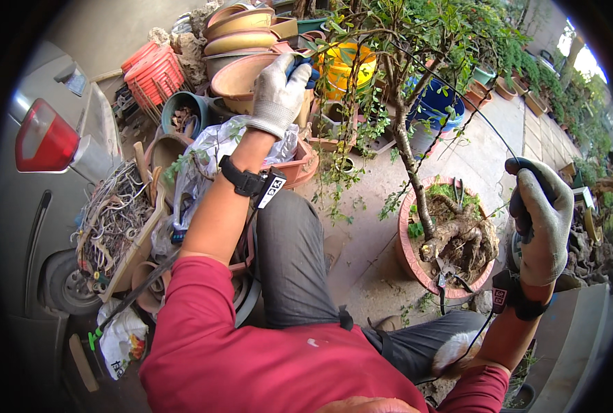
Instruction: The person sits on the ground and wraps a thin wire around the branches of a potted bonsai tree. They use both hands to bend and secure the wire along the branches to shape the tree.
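Observation:
My gloved left hand (pixel 286 89) is raised among the upper branches of a small tree (pixel 410 162), fingers closed on something I cannot make out. A thin black wire (pixel 491 120) arcs from the branches down to my gloved right hand (pixel 541 213), whose fingers are pinched on it. The tree's gnarled roots (pixel 468 234) sit in a round pink pot (pixel 408 255) on the paving to the front right. Small dark tools (pixel 444 272) lie on the pot's soil and rim.
Stacked pots (pixel 241 38), red baskets (pixel 148 69), tangled wire (pixel 113 227) and plastic bags (pixel 206 148) crowd the left beside a parked vehicle (pixel 58 193). Yellow (pixel 341 69) and blue (pixel 437 100) buckets stand behind the tree. A furry white-tan shape (pixel 451 351) is by my right leg.

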Tool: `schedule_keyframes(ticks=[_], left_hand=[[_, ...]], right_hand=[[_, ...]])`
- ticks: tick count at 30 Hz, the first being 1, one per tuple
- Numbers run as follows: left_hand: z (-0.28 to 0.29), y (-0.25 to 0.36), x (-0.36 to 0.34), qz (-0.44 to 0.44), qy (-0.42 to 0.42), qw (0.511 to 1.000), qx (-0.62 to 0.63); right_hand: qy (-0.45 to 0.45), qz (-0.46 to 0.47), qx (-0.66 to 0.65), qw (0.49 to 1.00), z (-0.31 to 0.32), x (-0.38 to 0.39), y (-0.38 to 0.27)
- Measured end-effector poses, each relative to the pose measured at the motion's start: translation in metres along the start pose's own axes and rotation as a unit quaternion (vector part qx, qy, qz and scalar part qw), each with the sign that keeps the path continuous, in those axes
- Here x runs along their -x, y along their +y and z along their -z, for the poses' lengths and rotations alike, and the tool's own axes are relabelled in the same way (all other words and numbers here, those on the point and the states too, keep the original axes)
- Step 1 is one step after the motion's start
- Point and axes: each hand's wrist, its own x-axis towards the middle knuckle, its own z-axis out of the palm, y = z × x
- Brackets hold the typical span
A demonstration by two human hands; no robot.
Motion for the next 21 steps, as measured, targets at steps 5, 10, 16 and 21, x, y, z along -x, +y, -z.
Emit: schedule_keyframes(ticks=[5,10,16,21], left_hand=[[-0.004,0.000,0.003,0.049,-0.007,0.994,0.100],[0.000,0.007,0.008,0.097,-0.050,0.989,0.100],[0.000,0.010,0.013,0.106,-0.067,0.986,0.113],[-0.006,0.003,0.013,0.128,-0.065,0.981,0.129]], right_hand=[[0.006,-0.003,-0.007,1.000,-0.003,0.001,0.002],[-0.025,-0.026,-0.010,0.999,-0.003,0.003,0.005],[-0.043,-0.028,-0.023,0.998,-0.002,0.005,0.005],[-0.046,-0.040,-0.023,0.998,-0.001,0.008,0.002]])
